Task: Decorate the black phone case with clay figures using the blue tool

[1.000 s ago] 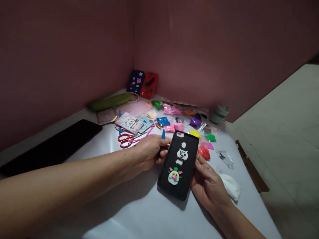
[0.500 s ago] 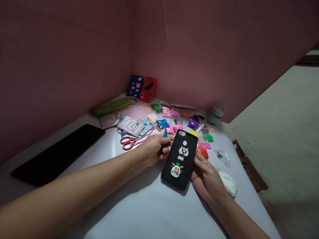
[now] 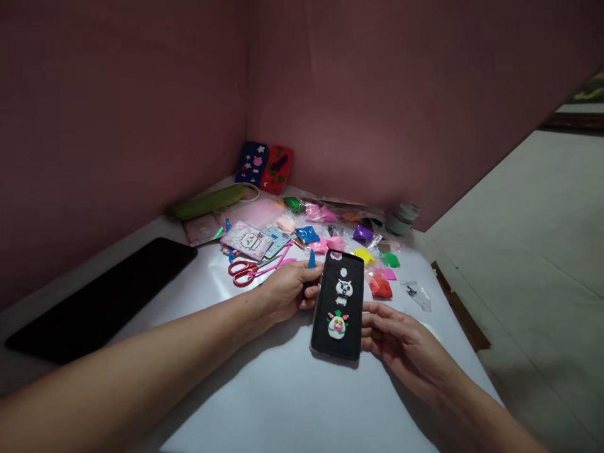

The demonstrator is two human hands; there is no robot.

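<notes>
A black phone case (image 3: 328, 343) is tilted up towards me over the table. On its back sit a white cat-like clay figure (image 3: 344, 288) and, below it, a white clay figure with green leaves and striped horns (image 3: 336, 327). My left hand (image 3: 292, 286) is closed round a blue plastic clay tool (image 3: 311, 259) at the case's left edge; some of its fingertips are hidden behind the case. My right hand (image 3: 399, 333) supports the right edge, fingers fairly straight, their tips partly hidden by the case.
Red-handled scissors (image 3: 241, 272) lie near printed cards (image 3: 248, 239). Several bags of coloured clay, including a red one (image 3: 380, 285), spread behind the case. A black slab (image 3: 108, 296) lies left, a jar (image 3: 402, 219) back right. Two decorated cases, blue (image 3: 251, 165) and red (image 3: 277, 168), lean at the wall.
The phone case has turned more upright and shifted slightly left. My right hand has slid its grip, with straighter fingers along the edge. My left hand still grips the blue tool.
</notes>
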